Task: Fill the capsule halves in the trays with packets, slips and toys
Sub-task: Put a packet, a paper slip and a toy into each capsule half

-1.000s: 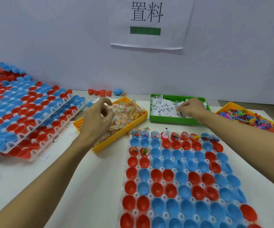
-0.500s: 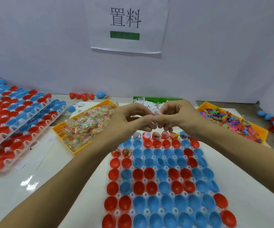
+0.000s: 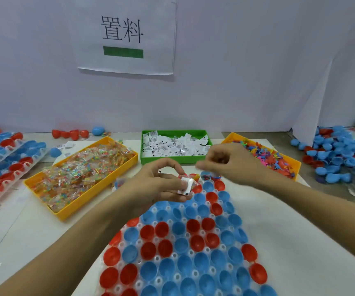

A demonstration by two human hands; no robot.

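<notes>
Red and blue plastic capsule halves (image 3: 178, 248) fill clear tray (image 3: 172, 256) on white tabletop (image 3: 44, 236). Left hand (image 3: 153, 184) hovers over tray's far rows, fingers pinching small clear packet with white paper slip (image 3: 186, 186). Right hand (image 3: 225, 162) raised just beside it, blurred, fingers curled; contents cannot tell.

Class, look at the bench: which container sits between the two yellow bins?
In the head view, the green bin of white paper slips sits between the packet bin and the toy bin.
</notes>
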